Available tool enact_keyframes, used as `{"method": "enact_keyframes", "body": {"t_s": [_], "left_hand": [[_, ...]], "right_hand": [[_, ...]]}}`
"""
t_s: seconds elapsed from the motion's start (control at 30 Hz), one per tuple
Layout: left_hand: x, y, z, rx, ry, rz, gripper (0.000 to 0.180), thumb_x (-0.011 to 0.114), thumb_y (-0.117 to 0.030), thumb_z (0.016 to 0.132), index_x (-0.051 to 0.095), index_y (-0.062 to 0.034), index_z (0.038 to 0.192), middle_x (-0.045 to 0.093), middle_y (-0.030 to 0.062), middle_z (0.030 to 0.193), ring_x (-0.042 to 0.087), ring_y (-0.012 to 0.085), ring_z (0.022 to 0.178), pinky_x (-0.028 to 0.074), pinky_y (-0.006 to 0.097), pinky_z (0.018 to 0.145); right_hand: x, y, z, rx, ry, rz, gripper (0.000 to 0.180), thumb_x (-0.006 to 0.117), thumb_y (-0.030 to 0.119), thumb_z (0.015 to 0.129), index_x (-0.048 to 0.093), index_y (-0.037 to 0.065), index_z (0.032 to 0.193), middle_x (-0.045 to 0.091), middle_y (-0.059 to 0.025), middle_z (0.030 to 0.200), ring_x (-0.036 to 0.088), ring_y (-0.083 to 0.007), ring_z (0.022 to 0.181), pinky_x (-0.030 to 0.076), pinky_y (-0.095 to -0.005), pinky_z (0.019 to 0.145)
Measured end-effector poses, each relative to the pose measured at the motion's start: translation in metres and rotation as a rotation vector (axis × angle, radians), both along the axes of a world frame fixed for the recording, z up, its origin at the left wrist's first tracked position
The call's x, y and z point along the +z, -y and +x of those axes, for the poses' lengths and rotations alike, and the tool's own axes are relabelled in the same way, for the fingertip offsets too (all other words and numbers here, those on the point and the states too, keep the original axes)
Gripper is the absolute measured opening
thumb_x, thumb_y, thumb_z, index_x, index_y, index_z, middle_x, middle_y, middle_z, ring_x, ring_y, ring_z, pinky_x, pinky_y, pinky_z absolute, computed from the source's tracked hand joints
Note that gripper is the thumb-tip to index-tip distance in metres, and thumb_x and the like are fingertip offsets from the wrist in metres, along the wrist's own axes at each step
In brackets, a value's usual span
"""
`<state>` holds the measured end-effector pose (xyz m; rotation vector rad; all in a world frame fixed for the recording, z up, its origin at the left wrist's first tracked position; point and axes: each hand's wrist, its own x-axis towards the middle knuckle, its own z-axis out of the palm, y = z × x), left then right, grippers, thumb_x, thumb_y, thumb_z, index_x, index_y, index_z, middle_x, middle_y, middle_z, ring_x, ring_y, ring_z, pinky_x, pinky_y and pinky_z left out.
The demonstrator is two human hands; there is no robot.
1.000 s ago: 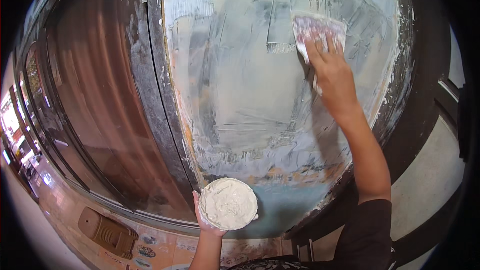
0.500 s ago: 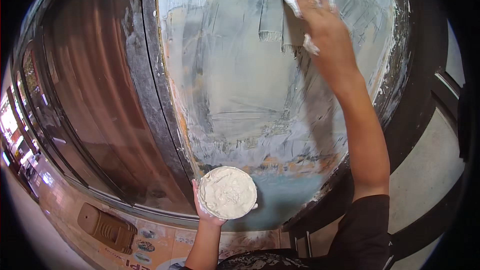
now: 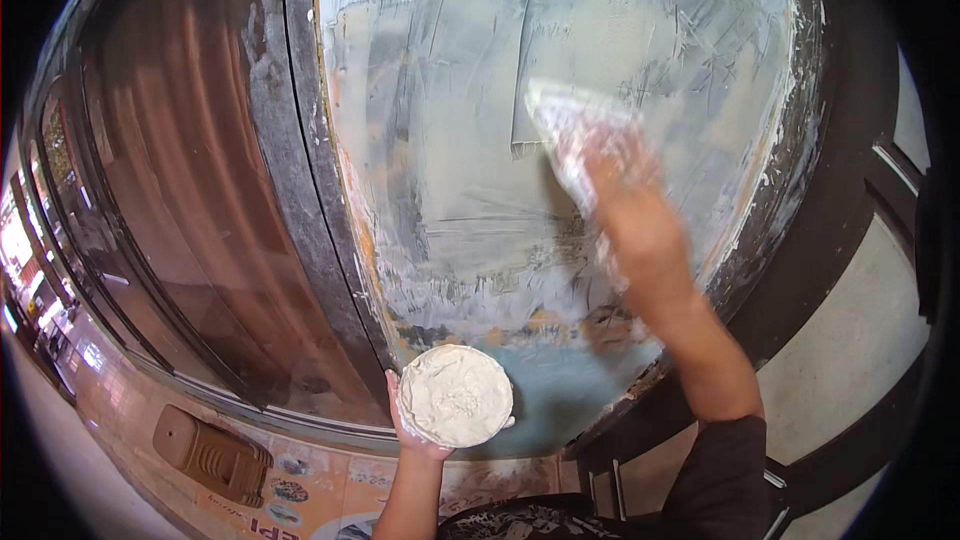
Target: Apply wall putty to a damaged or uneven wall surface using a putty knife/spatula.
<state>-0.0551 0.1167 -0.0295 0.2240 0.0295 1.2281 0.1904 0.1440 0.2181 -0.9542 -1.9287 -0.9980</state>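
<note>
Right hand (image 3: 628, 205) at 2 o'clock of view, motion-blurred; bare forearm (image 3: 705, 345) slants in from 4–5 o'clock. Grip pinching paste-smeared scraper (image 3: 570, 125), broad edge toward 12; wall contact can't be told. Left hand (image 3: 412, 440) at 6 o'clock, grip cupped round tub (image 3: 494, 430) of pale paste (image 3: 455, 395), fingers mostly hidden. Wall (image 3: 470, 180) grey-cream, streaked, blue-green low down. Reddish-brown glazed panel (image 3: 180, 190) at 9; brown moulded item (image 3: 212, 455) at 8, on floor (image 3: 110, 380).

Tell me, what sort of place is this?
Probably somebody's house, maybe its porch or hallway: there's what looks like a reddish-brown curtain behind glass, a low brown stool, and a patchy wall smeared with pale paste.
</note>
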Motion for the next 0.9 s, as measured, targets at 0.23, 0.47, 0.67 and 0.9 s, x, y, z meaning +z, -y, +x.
{"method": "enact_keyframes", "body": {"t_s": [0.23,0.47,0.67,0.9], "left_hand": [[0.004,0.001,0.012,-0.059,0.014,0.02,0.084,0.034,-0.072,0.091,0.046,-0.0058,0.142,0.046,0.0181,0.146,0.047,0.0399,0.13,0.038,0.058,0.107],[-0.001,0.015,-0.003,0.015,0.009,-0.028,0.085,0.035,-0.073,0.09,0.045,-0.0069,0.143,0.044,0.0188,0.147,0.046,0.0428,0.13,0.036,0.062,0.107],[-0.015,0.016,-0.011,-0.005,0.053,0.013,0.086,0.035,-0.074,0.09,0.045,-0.0074,0.143,0.045,0.0182,0.146,0.048,0.0417,0.129,0.037,0.061,0.106],[-0.002,0.025,-0.009,0.024,0.05,0.024,0.085,0.035,-0.073,0.091,0.046,-0.0066,0.143,0.047,0.0179,0.145,0.048,0.0405,0.13,0.038,0.059,0.106]], "right_hand": [[0.115,-0.049,0.007,-0.169,0.015,0.222,0.048,0.052,0.0,0.085,0.052,0.003,0.133,0.062,-0.0211,0.125,0.05,-0.0497,0.122,0.036,-0.0573,0.106],[-0.073,-0.033,-0.004,-0.129,0.139,-0.086,0.065,0.055,-0.004,0.076,0.047,0.002,0.141,0.058,-0.0231,0.126,0.038,-0.0547,0.131,0.028,-0.064,0.109],[-0.031,0.041,0.015,0.074,-0.023,-0.296,0.049,0.059,-0.001,0.078,0.058,0.001,0.126,0.065,-0.0211,0.113,0.057,-0.0427,0.111,0.045,-0.0481,0.095],[0.059,0.046,0.012,0.108,-0.157,-0.643,0.014,0.063,0.001,0.084,0.065,-0.002,0.097,0.06,-0.0245,0.079,0.059,-0.0417,0.074,0.047,-0.038,0.066]]}}
